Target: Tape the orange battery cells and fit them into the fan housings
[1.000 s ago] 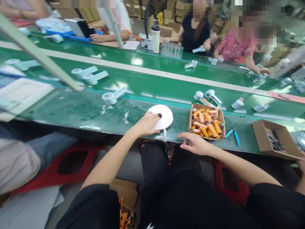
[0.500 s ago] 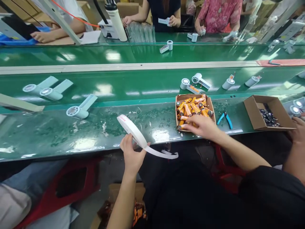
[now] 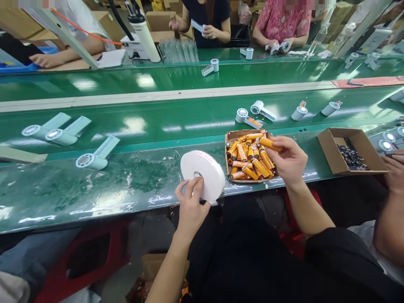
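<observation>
Scuffed green bench [image 3: 151,181] runs across beneath the person's two hands, with glare lying along its front edge. At the right hand [image 3: 292,162], thumb and fingers are pinched on one orange battery [image 3: 269,144], held over the right side of the shallow battery box [image 3: 232,135]; half a second ago those fingers were down among the pile, so one piece has now been picked out and both hands are loaded. The left hand [image 3: 192,208] grips the white tape roll [image 3: 210,172], fingertips at its centre hole and thumb low by the rim. That roll has turned from edge-on to show its broad face, and its long trailing tail now shows only as a short bit near the thumb. Roll and box stand close, leaving a narrow gap between them, while the roll's lower rim sits by the bench's front edge. Leftward, bench surface stretches to a pale blue fan [image 3: 91,161], giving more room; rightward, a brown carton [image 3: 328,155] stands well apart from the box, near a co-worker's hand [image 3: 394,168].
</observation>
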Motion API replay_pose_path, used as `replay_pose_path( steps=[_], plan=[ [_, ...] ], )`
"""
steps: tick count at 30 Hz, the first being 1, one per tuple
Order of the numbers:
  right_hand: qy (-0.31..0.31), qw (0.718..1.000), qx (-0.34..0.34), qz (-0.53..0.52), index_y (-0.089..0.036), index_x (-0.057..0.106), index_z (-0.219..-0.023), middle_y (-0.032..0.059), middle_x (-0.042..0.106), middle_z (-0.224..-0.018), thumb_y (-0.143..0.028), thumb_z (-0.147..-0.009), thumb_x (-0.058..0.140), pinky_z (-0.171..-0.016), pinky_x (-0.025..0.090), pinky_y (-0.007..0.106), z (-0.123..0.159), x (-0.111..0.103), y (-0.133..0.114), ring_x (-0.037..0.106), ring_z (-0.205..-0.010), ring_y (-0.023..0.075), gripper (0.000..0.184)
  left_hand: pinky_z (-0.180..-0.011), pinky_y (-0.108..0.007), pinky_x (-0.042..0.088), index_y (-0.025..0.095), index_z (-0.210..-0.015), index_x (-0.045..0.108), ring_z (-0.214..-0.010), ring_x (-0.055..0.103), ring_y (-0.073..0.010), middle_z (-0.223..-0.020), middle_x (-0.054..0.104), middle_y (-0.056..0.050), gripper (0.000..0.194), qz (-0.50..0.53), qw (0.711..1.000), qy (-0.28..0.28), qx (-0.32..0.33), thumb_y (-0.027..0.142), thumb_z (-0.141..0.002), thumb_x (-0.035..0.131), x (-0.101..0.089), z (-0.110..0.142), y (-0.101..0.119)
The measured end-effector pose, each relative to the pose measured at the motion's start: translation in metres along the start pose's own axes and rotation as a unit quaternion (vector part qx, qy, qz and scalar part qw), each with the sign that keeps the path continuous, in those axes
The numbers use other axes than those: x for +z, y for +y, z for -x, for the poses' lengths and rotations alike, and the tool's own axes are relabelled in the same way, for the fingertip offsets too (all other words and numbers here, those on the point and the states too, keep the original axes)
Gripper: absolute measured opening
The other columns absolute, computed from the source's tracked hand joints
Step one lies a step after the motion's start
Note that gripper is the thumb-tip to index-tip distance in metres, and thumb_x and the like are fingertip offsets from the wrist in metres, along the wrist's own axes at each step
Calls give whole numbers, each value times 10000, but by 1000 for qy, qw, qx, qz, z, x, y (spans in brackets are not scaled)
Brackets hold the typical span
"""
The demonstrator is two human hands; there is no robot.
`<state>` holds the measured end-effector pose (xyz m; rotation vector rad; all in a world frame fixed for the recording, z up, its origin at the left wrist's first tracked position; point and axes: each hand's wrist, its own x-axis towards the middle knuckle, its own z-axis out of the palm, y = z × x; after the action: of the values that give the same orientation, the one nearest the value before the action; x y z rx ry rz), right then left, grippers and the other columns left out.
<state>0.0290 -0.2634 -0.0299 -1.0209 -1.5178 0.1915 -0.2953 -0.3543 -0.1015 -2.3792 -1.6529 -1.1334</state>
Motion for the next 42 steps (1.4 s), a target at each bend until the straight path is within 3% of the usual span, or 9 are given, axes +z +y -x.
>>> replay_pose_path(
  steps=[8, 15, 20, 24, 27, 32, 36, 39, 42],
  plan=[
    [-27, 985, -160, 57, -269, 802, -1177, 49, 843, -1154, -208, -909, 911, -896, 738, 370, 24, 27, -39, 840, -999, 236, 297, -1056, -440, 459, 188, -1404, 667, -1182, 539, -328, -1304, 747, -144, 639, -45, 998, -23, 23, 4, -793, 708, -8, -18, 28],
    [8, 988, -136, 69, -258, 807, -1127, 51, 847, -1114, -241, -944, 880, -894, 736, 357, 44, 45, -46, 841, -964, 228, 197, -1028, -423, 450, 174, -1398, 697, -1147, 540, -314, -1304, 751, -142, 617, -63, 998, -21, -1, 23, -800, 717, -12, -13, 30],
    [-74, 993, 71, -55, -268, 830, -1103, 97, 823, -1231, -457, -968, 835, -1045, 699, 462, 70, 54, -50, 810, -1139, 292, 232, -1053, -473, 425, 223, -1445, 719, -1168, 553, -331, -1380, 731, -142, 611, -85, 995, -35, -49, 90, -849, 706, -12, -6, 25],
    [-168, 909, 304, -231, -257, 779, -1344, 95, 794, -1331, -511, -852, 935, -1095, 671, 458, 60, 52, -43, 784, -1222, 288, 575, -1121, -559, 374, 303, -1473, 723, -1200, 529, -352, -1400, 737, -115, 574, -82, 994, -24, -65, 165, -918, 683, -18, -2, 13],
    [-239, 856, 355, -289, -231, 795, -1315, 88, 815, -1267, -488, -723, 1021, -1107, 661, 494, 49, 58, -36, 797, -1179, 295, 684, -1155, -671, 291, 406, -1524, 665, -1205, 473, -374, -1401, 750, -66, 610, -122, 990, 5, -74, 227, -941, 693, -17, -1, 14],
    [-73, 874, 356, -321, -236, 767, -1278, 99, 815, -1234, -549, -706, 1014, -1076, 672, 504, 53, 84, -33, 790, -1165, 301, 698, -1065, -637, 328, 323, -1487, 703, -1102, 455, -365, -1258, 747, -147, 564, -160, 979, 72, -100, 367, -930, 785, 2, 13, 54],
    [13, 928, 254, -271, -341, 636, -1460, 60, 757, -1359, -659, -879, 869, -1002, 690, 416, 12, 49, -16, 757, -1225, 259, 702, -1066, -628, 354, 322, -1466, 716, -1102, 489, -358, -1234, 735, -142, 576, -135, 983, -30, -117, 358, -897, 800, 1, 27, 55],
    [33, 942, 205, -263, -458, 495, -1563, -9, 727, -1403, -576, -1014, 780, -1007, 653, 287, -24, -7, 7, 749, -1215, 174, 630, -1089, -685, 384, 283, -1517, 671, -1240, 500, -432, -1413, 680, -179, 677, -148, 962, -128, -193, 335, -853, 793, -20, 21, 1],
    [67, 935, 221, -270, -460, 563, -1439, -45, 781, -1282, -548, -981, 833, -896, 664, 224, -17, -54, 34, 793, -1061, 138, 539, -1163, -733, 373, 260, -1574, 602, -1419, 433, -491, -1550, 616, -194, 781, -137, 949, -184, -215, 398, -834, 810, -40, -3, -62]
  ],
)
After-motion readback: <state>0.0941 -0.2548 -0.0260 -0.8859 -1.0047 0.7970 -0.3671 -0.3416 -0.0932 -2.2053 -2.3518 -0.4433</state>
